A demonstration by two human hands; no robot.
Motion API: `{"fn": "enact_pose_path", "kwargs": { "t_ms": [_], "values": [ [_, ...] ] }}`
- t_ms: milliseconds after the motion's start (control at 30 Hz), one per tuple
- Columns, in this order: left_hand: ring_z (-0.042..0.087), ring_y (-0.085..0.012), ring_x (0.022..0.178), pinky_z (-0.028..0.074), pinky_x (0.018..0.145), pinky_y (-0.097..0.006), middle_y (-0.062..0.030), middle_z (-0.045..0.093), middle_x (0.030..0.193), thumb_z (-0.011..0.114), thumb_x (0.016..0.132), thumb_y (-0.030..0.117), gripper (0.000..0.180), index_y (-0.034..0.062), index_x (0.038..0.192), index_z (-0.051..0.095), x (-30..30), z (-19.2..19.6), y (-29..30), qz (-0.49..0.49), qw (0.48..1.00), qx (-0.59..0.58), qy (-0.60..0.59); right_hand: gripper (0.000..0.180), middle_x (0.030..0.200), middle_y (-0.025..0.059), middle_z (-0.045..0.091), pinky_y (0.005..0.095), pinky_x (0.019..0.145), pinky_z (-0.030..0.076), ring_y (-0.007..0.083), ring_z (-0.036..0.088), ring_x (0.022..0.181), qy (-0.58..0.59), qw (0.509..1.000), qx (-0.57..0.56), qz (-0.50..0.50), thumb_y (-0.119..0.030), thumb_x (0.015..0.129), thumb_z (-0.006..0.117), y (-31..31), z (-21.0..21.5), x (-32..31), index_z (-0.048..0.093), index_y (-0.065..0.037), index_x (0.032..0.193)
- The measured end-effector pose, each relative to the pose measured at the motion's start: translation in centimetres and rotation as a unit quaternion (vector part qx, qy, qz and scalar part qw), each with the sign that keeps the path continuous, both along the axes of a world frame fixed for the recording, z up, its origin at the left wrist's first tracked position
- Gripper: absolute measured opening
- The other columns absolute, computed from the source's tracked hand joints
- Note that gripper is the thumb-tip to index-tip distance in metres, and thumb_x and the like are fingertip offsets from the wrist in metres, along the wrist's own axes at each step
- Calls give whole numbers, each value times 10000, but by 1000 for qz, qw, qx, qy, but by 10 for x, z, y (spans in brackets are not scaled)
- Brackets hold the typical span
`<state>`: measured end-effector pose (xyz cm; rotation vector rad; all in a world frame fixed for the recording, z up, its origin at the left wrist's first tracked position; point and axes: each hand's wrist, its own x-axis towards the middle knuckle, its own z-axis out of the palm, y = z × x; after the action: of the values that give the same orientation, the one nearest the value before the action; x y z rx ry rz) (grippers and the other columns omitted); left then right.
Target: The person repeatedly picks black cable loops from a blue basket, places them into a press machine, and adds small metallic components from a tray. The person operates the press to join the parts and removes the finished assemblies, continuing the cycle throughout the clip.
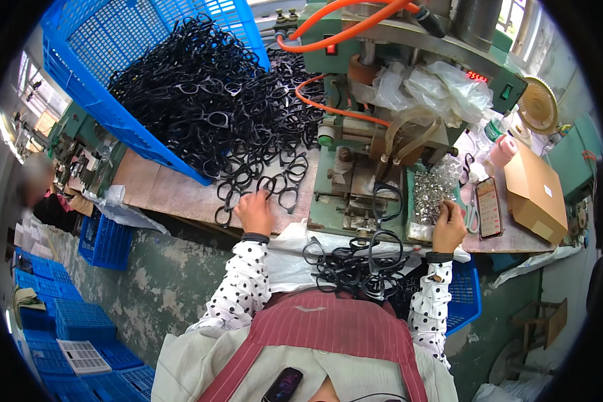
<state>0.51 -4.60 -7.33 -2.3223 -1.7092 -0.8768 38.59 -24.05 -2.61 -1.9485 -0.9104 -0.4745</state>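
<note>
My left hand (pixel 254 213) is closed on a black eyeglass frame (pixel 266 183) at the near edge of the loose frames left of the machine. My right hand (pixel 449 226) pinches its fingertips together beside a tray of small shiny metal parts (pixel 433 191); anything between them is too small to make out. Between my hands, one black eyeglass frame (pixel 386 201) stands at the fixture of the green press machine (pixel 345 177). More black eyeglass frames (pixel 362 264) lie heaped on white sheeting over my lap.
A large blue crate (pixel 124 130) tips out a heap of eyeglass frames (pixel 208 94) onto the wooden table (pixel 147 184). Scissors (pixel 472 218), a phone (pixel 488 208) and a cardboard box (pixel 534 192) lie at right. Orange hoses (pixel 345 12) cross the machine. Blue crates (pixel 80 321) stack at lower left.
</note>
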Motion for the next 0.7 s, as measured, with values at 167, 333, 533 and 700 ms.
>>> {"fn": "enact_pose_path", "kwargs": {
  "t_ms": [167,333,533,700],
  "values": [
    [529,-301,860,363,779,-425,-124,610,930,601,909,168,317,90,1210,543,16,53,-4,-42,993,0,-107,72,795,158,644,441,612,473,368,624,705,-76,996,-11,36,-71,897,601,2,1,-1,577,-45,960],
    [576,-302,821,446,735,-375,-119,638,931,575,942,138,206,21,1108,609,39,96,-13,-183,965,36,-183,149,852,186,658,439,638,486,368,649,753,-91,995,25,29,-43,934,540,9,7,-3,549,-48,1083],
    [629,-234,898,412,915,-412,-52,676,1020,651,796,40,318,80,1110,628,104,155,-68,-453,860,179,-150,77,824,132,677,335,659,494,259,659,730,57,992,80,74,-37,874,613,24,43,-18,662,-25,932],
    [636,-232,860,470,825,-401,-63,681,997,722,723,70,437,55,1146,613,137,160,-83,-572,788,138,-179,161,879,105,710,270,682,486,161,651,766,300,902,111,291,-24,816,653,31,102,-61,721,-5,961]
  ]
}}
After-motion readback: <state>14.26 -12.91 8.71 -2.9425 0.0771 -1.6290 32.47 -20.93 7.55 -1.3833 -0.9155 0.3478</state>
